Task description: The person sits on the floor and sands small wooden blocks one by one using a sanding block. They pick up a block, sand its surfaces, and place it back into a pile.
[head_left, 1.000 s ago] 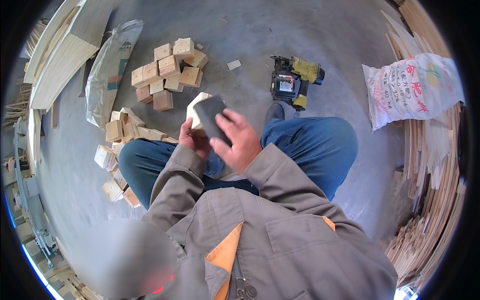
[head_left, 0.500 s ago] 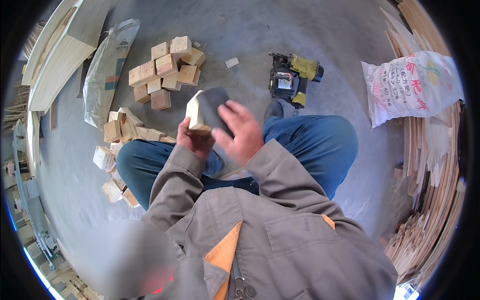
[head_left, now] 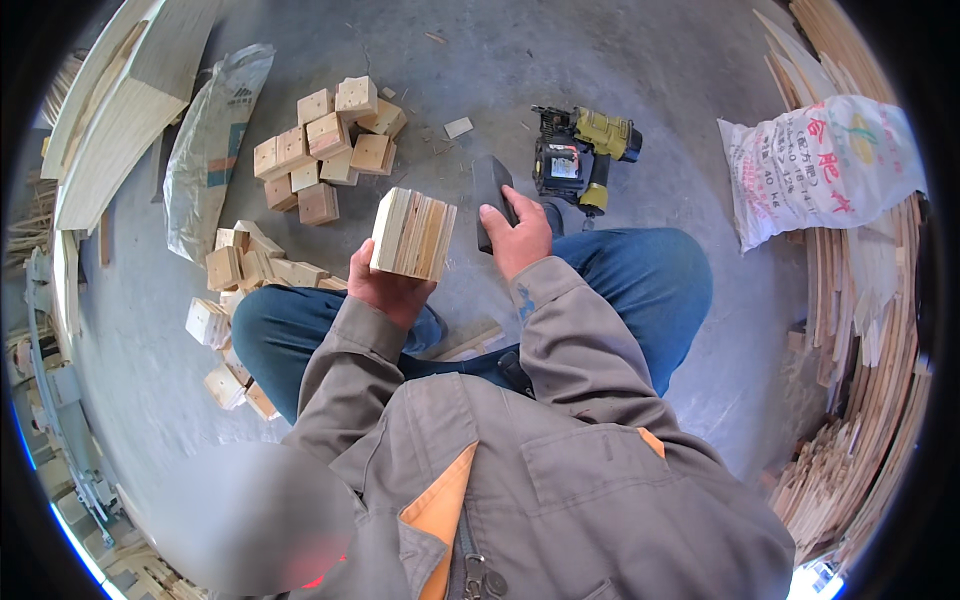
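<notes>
My left hand grips a layered wooden block from below, above the gap between my knees. The striped edges of its glued plies face up. To the right, my right hand is closed round a flat dark-grey sanding block, with the thumb on its near side. A gap separates the sanding block from the wooden block. The underside of the sanding block is hidden.
Finished-looking wooden blocks lie piled on the concrete floor ahead, and more wooden blocks sit beside my left knee. A yellow and black nail gun lies beyond my right foot. Wood strips and a white sack line the right.
My right hand has drawn the sanding block away from the wooden block to the right. The wooden block has turned in my left hand, so its layered side now shows.
</notes>
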Available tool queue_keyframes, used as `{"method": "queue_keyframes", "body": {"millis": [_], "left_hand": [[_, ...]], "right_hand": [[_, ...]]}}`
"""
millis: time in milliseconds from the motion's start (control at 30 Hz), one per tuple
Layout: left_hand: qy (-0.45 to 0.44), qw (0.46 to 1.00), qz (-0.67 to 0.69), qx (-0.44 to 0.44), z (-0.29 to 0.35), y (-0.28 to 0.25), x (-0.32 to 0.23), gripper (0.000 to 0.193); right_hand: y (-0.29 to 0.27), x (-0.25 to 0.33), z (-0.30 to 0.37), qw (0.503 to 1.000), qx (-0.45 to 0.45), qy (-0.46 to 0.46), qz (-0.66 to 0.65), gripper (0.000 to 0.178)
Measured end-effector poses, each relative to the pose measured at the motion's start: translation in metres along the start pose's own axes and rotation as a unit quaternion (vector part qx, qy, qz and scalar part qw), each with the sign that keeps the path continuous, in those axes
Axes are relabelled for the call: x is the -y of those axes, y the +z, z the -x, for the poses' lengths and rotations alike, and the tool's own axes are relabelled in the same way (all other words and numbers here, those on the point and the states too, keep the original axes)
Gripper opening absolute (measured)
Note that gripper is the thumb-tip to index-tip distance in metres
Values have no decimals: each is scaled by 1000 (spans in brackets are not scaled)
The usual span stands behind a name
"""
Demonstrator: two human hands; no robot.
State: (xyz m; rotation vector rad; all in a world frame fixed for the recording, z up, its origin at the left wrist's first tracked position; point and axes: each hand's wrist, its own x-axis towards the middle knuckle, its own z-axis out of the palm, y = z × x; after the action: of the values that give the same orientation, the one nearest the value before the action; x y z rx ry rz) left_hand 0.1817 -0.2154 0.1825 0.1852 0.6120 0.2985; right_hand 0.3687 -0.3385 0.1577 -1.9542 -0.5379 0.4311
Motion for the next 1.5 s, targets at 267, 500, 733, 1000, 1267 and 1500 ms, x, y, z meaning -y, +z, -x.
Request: {"method": "queue_keyframes", "body": {"millis": [267,500,733,1000,1267,1500], "left_hand": [[51,990,-34,-128,-3,-1,0,63],[70,991,-109,-32,2,-15,-7,72],[95,988,-108,62,-7,-20,-6,81],[111,993,-27,-3,-9,-26,-10,79],[109,990,4,-88,-5,-19,-18,64],[75,995,-22,-67,1,-13,-15,62]], "right_hand": [[-2,28,10,997,13,-62,-50,55],[8,21,12,980,53,39,-188,54],[-11,45,11,902,107,172,-381,46],[-8,38,18,905,185,132,-360,50],[1,40,28,934,226,55,-272,50],[4,32,29,975,155,-77,-139,53]]}}
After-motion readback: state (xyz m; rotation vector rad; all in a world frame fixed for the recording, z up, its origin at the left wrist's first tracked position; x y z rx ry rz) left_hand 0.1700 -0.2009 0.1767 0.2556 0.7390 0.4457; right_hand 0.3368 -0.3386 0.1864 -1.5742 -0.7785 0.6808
